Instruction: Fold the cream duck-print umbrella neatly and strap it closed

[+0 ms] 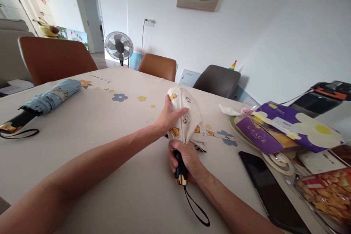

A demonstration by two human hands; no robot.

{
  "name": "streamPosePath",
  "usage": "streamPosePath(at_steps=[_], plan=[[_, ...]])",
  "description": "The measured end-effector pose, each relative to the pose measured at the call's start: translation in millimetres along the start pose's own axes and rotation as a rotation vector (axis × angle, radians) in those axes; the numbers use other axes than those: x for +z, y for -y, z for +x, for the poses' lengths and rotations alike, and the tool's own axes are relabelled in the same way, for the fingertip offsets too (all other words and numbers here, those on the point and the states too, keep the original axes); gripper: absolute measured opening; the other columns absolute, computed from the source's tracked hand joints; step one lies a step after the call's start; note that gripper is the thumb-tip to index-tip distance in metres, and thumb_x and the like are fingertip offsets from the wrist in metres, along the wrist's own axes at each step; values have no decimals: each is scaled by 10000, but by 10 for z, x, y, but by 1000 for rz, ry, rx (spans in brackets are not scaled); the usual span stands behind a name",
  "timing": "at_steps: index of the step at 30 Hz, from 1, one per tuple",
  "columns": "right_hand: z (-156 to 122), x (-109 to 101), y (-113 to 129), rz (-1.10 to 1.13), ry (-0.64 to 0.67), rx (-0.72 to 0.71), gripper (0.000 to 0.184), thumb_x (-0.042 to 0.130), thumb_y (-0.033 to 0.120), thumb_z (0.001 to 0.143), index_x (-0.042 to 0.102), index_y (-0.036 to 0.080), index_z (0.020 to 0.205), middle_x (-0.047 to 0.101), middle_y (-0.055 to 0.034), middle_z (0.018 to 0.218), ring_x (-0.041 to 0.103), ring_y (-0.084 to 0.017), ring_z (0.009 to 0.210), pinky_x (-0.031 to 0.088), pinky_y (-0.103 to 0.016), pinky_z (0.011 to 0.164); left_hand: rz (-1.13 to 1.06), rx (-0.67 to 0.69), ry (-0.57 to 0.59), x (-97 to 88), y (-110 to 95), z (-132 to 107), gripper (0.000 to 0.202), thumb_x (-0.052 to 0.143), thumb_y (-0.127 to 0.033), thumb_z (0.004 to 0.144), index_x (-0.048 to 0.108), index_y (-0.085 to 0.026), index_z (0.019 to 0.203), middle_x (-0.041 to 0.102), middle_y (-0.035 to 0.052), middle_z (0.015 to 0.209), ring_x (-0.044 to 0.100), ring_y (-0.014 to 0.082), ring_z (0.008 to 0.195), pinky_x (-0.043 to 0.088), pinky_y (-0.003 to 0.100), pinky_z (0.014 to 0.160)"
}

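A folding umbrella [192,111] with white cloth and yellow duck prints is held over the table, its cloth collapsed but loose. My right hand [188,159] wraps round the top of its black handle, close below the cloth. The handle ends in a gold-coloured cap, from which a black wrist strap hangs. Higher up, my left hand [170,115] grips the cloth from the left side, thumb lying across the front. A strip of the printed cloth sticks out to the right. On the table's left lies a second folding umbrella [56,97], light blue and rolled up, with a black and gold handle.
The table [115,175] has a pale cloth with flower prints. To the right lie a black phone [270,190], a purple box [263,135] and a clear food pack [329,193]. Chairs [157,65] stand along the far edge, with a fan [119,45] behind.
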State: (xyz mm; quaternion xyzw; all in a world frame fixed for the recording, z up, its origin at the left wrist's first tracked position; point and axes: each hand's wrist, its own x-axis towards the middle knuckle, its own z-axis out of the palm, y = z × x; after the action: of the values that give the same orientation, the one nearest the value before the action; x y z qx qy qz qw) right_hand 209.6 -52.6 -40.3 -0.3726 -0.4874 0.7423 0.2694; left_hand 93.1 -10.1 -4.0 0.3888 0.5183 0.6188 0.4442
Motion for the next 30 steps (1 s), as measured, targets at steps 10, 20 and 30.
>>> streamPosePath(at_steps=[10, 20, 30], plan=[[-62, 28, -20, -58, 58, -35, 223, 543, 341, 700, 446, 187, 571, 415, 57, 317, 359, -89, 260, 350, -209, 294, -536, -355, 218, -69, 1, 16, 460, 729, -240, 591, 564, -162, 1014, 670, 113, 897, 642, 237, 766, 542, 385, 696], [-65, 63, -12, -63, 72, -34, 217, 541, 367, 733, 554, 153, 702, 465, 40, 363, 397, -101, 290, 349, -217, 315, -495, -95, 193, -64, -174, -92, 439, 683, -158, 616, 519, -175, 1023, 648, 76, 908, 632, 206, 761, 535, 385, 726], [-83, 106, -51, 15, 157, -29, 171, 545, 329, 747, 566, 161, 724, 456, 52, 376, 376, -87, 325, 369, -214, 363, -457, -163, 348, -135, -211, -101, 435, 686, -221, 642, 531, -157, 1044, 647, 106, 921, 620, 209, 737, 528, 371, 690]])
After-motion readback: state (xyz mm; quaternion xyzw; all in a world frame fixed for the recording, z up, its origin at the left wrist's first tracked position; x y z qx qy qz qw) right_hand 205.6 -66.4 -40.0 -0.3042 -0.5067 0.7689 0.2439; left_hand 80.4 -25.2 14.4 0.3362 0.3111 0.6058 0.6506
